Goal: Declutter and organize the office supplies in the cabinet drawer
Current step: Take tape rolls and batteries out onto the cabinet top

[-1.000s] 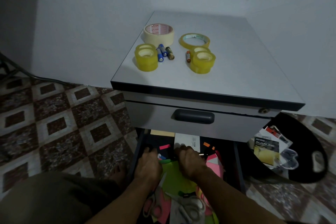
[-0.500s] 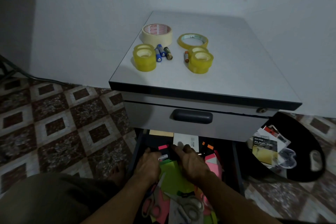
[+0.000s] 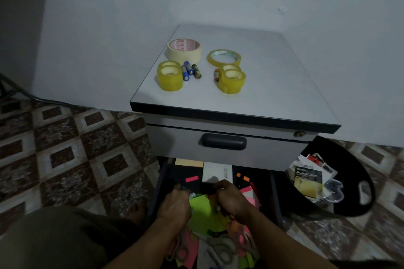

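The lower drawer (image 3: 274, 192) of the grey cabinet is pulled out and full of coloured paper. Both my hands are inside it, side by side. My left hand (image 3: 175, 203) reaches down at the left, fingers bent onto dark contents; what they touch is hidden. My right hand (image 3: 232, 200) is curled over a green sticky sheet (image 3: 200, 209), with small items showing under its fingers. Grey scissors (image 3: 220, 247) and pink scissors (image 3: 181, 253) lie near my wrists. A white box (image 3: 216, 172) and a yellow pad (image 3: 189, 162) sit at the drawer's back.
On the cabinet top (image 3: 273, 94) are a masking tape roll (image 3: 184, 50), a thin tape roll (image 3: 224, 57), two yellow tape stacks (image 3: 170, 78) (image 3: 232, 81) and several batteries (image 3: 190, 71). The upper drawer's handle (image 3: 224, 144) overhangs my hands. A black bin (image 3: 349, 164) with packaging stands at the right.
Both hands have drawn slightly back toward me in the drawer, and the right hand's fingers have curled in more tightly. The things on the cabinet top have not moved.
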{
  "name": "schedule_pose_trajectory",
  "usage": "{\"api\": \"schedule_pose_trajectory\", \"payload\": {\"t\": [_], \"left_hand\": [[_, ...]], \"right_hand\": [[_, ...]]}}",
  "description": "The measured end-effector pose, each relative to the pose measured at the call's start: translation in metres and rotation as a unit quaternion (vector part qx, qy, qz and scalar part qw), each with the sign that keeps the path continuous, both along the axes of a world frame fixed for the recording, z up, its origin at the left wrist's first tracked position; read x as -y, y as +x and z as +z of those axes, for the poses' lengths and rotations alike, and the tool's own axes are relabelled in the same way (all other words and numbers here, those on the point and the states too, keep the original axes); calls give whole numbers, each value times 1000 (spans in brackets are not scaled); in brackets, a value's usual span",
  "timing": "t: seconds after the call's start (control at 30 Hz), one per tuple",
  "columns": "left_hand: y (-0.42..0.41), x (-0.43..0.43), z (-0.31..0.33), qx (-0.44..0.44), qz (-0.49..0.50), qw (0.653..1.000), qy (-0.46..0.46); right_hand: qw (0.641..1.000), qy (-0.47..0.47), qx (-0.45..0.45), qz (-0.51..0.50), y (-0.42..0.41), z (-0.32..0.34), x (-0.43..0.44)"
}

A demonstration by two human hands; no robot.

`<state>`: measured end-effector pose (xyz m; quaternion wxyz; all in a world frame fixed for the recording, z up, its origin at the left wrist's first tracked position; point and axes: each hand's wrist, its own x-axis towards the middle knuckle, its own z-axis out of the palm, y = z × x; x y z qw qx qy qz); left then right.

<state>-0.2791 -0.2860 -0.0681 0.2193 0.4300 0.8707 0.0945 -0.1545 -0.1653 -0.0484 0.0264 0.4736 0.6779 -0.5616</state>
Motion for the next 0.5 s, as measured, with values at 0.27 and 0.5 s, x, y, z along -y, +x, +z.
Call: {"api": "schedule_pose_trajectory", "payload": {"t": [0.27,0.5], "left_hand": [[9,10,-4,1,46,999,-11],[6,5,-9,-5,58,998,-24]], "right_hand": [[992,-102,-42,-54,15,-7,9],[989,-117,-53,-75,28,-7,15]]}}
